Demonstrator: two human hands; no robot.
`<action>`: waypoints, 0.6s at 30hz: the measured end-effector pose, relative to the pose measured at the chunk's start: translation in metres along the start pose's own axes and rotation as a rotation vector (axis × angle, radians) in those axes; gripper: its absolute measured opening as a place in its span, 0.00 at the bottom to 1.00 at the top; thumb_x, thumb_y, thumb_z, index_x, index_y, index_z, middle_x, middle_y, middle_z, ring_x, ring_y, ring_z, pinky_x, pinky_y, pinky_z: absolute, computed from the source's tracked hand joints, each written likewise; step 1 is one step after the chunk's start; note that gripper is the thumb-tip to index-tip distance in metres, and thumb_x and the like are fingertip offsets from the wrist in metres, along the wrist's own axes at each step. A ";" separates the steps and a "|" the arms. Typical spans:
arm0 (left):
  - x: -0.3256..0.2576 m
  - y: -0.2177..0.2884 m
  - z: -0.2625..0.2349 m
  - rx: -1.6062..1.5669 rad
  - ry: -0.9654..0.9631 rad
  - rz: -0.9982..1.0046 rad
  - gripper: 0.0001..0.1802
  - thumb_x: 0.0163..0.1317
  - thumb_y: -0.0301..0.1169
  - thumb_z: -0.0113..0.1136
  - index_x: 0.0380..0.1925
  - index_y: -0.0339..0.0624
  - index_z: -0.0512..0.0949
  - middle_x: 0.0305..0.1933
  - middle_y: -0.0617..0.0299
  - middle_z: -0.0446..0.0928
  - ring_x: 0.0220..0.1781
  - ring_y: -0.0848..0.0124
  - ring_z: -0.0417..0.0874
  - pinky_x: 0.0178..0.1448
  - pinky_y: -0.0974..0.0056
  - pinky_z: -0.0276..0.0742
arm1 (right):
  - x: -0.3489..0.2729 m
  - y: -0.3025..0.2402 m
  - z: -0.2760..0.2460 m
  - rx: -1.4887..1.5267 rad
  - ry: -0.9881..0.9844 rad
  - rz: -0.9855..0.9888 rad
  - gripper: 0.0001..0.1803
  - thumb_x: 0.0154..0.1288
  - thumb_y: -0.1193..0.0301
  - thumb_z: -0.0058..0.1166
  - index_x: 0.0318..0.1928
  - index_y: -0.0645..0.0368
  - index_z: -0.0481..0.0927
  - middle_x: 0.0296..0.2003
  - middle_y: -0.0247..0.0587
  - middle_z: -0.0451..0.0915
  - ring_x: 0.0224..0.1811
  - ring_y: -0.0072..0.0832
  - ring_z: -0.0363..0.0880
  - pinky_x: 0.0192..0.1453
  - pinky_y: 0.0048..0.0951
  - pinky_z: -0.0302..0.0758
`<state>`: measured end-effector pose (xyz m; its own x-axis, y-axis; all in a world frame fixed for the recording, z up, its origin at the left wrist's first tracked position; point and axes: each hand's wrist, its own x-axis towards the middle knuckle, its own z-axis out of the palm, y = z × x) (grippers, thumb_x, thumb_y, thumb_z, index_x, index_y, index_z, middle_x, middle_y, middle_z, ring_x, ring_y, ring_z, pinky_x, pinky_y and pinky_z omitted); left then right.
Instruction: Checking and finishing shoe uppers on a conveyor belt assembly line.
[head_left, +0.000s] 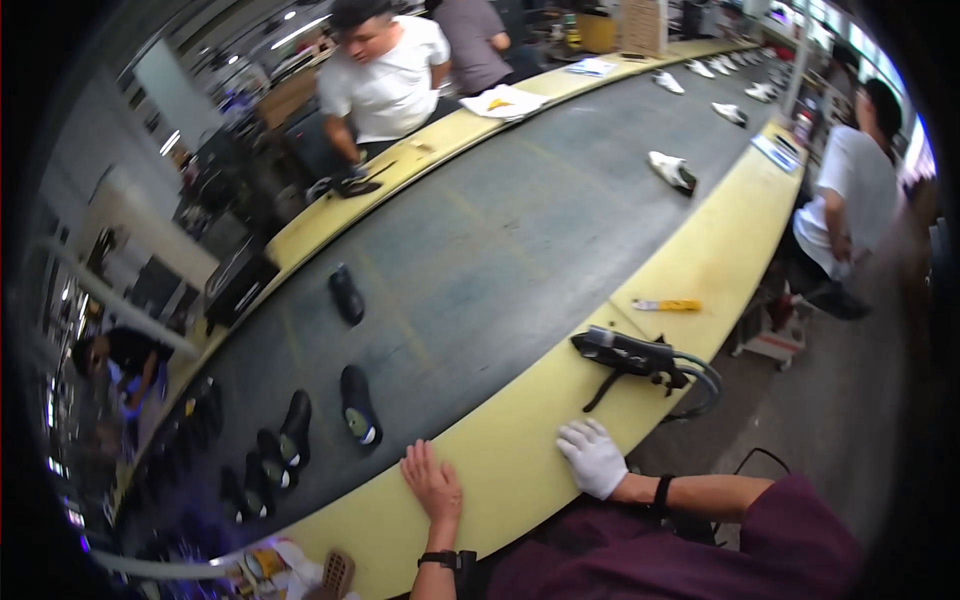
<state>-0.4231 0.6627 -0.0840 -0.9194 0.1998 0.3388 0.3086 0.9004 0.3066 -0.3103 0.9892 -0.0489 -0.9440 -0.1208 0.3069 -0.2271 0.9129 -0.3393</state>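
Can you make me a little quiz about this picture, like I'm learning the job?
1. True or false: the right hand wears a white glove.
2. What does the bare left hand rest on? A) the yellow bench edge B) a black shoe C) the black handheld tool
3. Fill in: the black shoe with a green-and-white sole lies on the dark grey ____ belt.

Key: 1 true; 2 A; 3 conveyor.

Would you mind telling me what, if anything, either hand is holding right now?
Nothing is held: the bare left hand and gloved right hand rest flat on the yellow bench edge.
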 end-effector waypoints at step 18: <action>-0.001 -0.004 -0.015 -0.046 -0.049 -0.060 0.34 0.67 0.38 0.61 0.71 0.33 0.71 0.76 0.45 0.70 0.82 0.43 0.64 0.87 0.32 0.50 | 0.030 -0.013 -0.009 0.002 -0.203 -0.138 0.23 0.60 0.72 0.65 0.56 0.61 0.79 0.64 0.54 0.77 0.71 0.54 0.75 0.78 0.66 0.64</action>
<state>-0.4200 0.6532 -0.0722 -0.9471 0.1658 0.2747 0.2624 0.8931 0.3655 -0.3336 0.9772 -0.0274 -0.9327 -0.3202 0.1659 -0.3575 0.8814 -0.3087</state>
